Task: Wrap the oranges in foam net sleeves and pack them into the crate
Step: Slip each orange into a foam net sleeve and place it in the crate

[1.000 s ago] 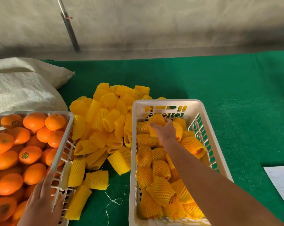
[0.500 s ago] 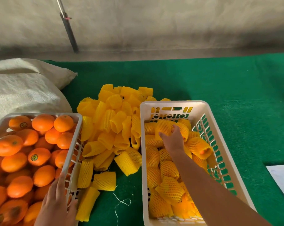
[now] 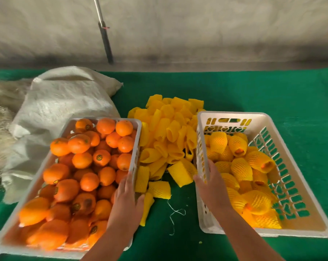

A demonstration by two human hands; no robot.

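A white crate [image 3: 268,127] on the right holds several oranges wrapped in yellow foam net sleeves [image 3: 240,168]. My right hand [image 3: 210,185] grips its left wall, thumb outside and fingers inside. On the left, another white crate [image 3: 137,129] is piled with bare oranges [image 3: 82,159]. My left hand [image 3: 128,196] rests on this crate's right rim with straight fingers and holds nothing. Between the two crates lies a heap of empty yellow sleeves [image 3: 168,134].
The crates stand on a green cloth [image 3: 272,91]. A white woven sack [image 3: 61,102] lies behind the left crate, with pale fibre [image 3: 1,113] beside it. A dark pole [image 3: 105,40] leans on the back wall. A loose white thread [image 3: 174,211] lies between my hands.
My right hand has left the wrapped oranges at the far end of the right crate and come back to grip its left wall. The view has swung left; my left hand stays on the rim.
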